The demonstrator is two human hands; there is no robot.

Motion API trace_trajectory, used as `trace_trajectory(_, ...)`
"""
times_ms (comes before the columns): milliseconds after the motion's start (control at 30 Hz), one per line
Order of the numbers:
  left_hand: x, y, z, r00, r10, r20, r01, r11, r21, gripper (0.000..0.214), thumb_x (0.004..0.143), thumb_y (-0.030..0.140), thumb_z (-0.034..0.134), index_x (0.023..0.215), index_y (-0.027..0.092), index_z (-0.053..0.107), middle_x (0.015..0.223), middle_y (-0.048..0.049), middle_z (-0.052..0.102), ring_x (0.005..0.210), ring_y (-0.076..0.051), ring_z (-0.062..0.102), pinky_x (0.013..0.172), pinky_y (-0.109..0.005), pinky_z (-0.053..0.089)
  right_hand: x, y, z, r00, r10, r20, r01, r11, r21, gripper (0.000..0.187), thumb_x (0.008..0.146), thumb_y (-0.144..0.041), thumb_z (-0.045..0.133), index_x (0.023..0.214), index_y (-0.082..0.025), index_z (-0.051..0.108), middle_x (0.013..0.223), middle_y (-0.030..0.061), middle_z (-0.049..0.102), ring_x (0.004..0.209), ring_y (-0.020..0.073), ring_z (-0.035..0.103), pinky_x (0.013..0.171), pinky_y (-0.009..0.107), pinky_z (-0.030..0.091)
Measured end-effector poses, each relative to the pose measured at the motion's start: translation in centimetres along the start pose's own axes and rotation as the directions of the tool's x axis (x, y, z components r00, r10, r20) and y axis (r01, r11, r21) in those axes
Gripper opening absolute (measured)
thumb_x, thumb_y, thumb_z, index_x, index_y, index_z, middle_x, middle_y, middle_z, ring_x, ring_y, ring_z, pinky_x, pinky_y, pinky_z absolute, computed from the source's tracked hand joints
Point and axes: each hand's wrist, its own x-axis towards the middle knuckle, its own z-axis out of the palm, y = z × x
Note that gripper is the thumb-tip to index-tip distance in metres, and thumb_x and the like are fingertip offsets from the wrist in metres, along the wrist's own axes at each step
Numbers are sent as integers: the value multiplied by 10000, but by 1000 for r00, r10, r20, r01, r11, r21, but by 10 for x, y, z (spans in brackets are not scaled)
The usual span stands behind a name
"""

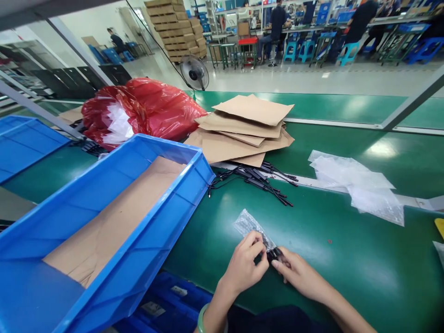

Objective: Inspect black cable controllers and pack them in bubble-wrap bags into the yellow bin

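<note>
My left hand (244, 266) pinches the mouth of a small clear plastic bag (247, 223) lying on the green belt (347, 259). My right hand (298, 275) grips a small black cable part (274, 253) at the bag's opening, its fingers closed on it. Both hands meet near the belt's front edge. A loose pile of black cables (258, 178) lies on the belt beyond the hands.
A large blue bin (173, 203) lined with cardboard stands to the left. Brown cardboard sheets (243, 132) and a red plastic sack (145, 111) lie behind it. Clear plastic bags (360, 185) are stacked at the right. People sit at benches far behind.
</note>
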Motion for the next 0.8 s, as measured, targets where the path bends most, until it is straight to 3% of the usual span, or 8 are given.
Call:
trace_trajectory(133,0,-2,-5,999,-33,-38,29,994,-109,116,790,84,470,745,180,516,871,-50,498,791,-154,528,726,-279,444,-2,5,-4,999,28,35,-36,971,238,456,836,-637,540,951,-202,465,680,-42,442,597,132,484,582,254,452)
trace_trajectory(300,2,6,-2,1000,10,-20,-13,986,-168,114,767,78,490,727,176,531,879,-54,516,814,-155,545,736,-271,453,1,8,2,994,17,-105,20,940,341,500,780,-614,627,1023,-212,457,773,-19,490,655,142,514,635,273,462)
trace_trajectory(467,-2,23,8,990,117,81,-103,982,-157,128,729,63,504,732,176,564,885,-70,548,822,-172,546,729,-286,468,5,-1,6,985,-122,-123,154,943,296,368,816,-498,614,1014,-199,535,914,41,595,838,214,561,758,315,468)
trace_trajectory(567,-4,25,2,987,145,76,-136,984,-111,149,759,99,529,845,188,612,935,-76,570,892,-194,548,806,-325,471,3,-4,1,978,-151,-143,181,955,234,305,835,-430,578,1023,-189,578,976,57,622,917,245,569,842,336,457)
trace_trajectory(633,-3,17,-9,997,81,-14,-82,994,-75,241,792,158,559,1027,199,599,1060,-97,568,1019,-223,536,904,-372,450,0,-4,-4,983,-133,-129,155,972,176,288,842,-353,540,1078,-195,591,995,58,633,959,258,572,888,352,444)
trace_trajectory(700,-1,3,-21,991,-61,-117,56,998,-42,379,821,219,572,1196,204,520,1210,-123,526,1155,-251,489,987,-417,406,-3,-3,-8,989,-104,-107,115,988,101,320,828,-262,502,1130,-208,596,969,51,646,981,265,575,916,370,433)
trace_trajectory(733,1,-6,-25,983,-133,-128,128,991,-45,431,829,242,573,1249,207,483,1266,-129,502,1193,-256,472,1006,-425,393,-5,-3,-10,991,-94,-99,100,993,65,342,823,-234,484,1145,-215,600,958,49,653,984,267,578,922,378,431)
trace_trajectory(800,2,-22,-29,973,-228,-40,223,970,-97,504,825,267,590,1305,221,443,1315,-120,494,1205,-252,480,1017,-418,389,-8,-2,-13,992,-92,-90,93,996,8,367,832,-216,466,1171,-229,607,996,51,660,1012,274,576,940,390,425)
